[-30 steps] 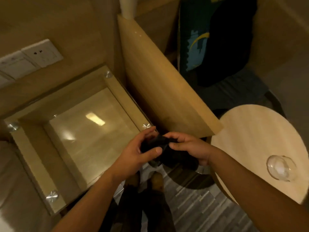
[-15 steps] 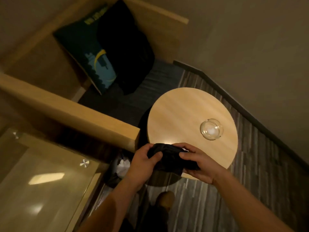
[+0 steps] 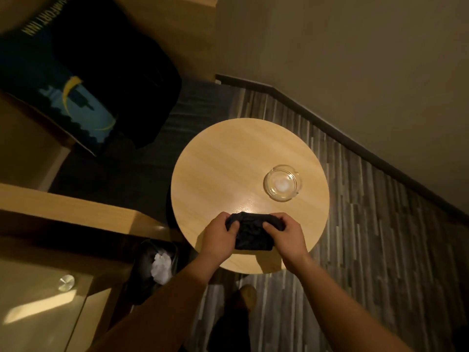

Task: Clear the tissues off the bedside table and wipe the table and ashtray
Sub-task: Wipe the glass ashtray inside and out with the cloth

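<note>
The left hand (image 3: 218, 237) and the right hand (image 3: 288, 237) pinch the two ends of a dark cloth (image 3: 251, 233), thumbs on top, over the near edge of the round wooden table (image 3: 223, 168). I think they bunch it into a pad for wiping. The glass ashtray (image 3: 283, 182) stands apart on the table's right side. Crumpled white tissues (image 3: 161, 266) lie in the black bin (image 3: 142, 283) on the floor. The fingers under the cloth are hidden, and the pale spot in the ashtray may be only a reflection.
</note>
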`<state>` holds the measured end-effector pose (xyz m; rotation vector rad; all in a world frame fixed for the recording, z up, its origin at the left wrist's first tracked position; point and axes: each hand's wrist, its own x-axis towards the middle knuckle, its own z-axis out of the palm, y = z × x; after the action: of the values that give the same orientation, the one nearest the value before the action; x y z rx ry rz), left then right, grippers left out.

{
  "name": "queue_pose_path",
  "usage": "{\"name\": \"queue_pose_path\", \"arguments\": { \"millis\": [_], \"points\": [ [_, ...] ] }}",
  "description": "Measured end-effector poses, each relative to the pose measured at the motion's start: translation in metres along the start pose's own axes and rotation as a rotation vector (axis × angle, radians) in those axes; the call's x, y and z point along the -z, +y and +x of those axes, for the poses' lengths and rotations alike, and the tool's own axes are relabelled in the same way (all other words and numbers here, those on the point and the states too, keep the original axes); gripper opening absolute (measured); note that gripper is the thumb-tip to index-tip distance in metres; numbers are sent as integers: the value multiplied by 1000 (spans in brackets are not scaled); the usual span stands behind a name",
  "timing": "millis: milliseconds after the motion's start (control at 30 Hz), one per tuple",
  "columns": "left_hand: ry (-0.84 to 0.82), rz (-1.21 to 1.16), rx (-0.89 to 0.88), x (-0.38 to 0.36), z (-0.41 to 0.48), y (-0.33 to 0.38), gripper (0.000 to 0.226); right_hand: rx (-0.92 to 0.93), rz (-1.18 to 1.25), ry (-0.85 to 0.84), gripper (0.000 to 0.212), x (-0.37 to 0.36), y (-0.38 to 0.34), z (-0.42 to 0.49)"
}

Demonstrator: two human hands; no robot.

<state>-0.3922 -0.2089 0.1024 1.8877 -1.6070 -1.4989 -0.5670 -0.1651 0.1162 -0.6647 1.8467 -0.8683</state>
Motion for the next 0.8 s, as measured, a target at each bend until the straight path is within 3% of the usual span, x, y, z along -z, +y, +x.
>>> {"name": "queue_pose_path", "arguments": {
  "millis": [167,333,600,800],
  "points": [
    [59,340,-80,-14,13,-9,22,172,-366,73,17,0,21,26],
    [124,419,-106,-17,18,-15,27,200,-446,93,27,7,33,37],
    [194,412,-85,-2,35,-12,37,144,-276,117,25,36,26,52],
    [111,123,-78,-9,68,49,40,65,-144,295,21,57,-2,87]
  ]
}}
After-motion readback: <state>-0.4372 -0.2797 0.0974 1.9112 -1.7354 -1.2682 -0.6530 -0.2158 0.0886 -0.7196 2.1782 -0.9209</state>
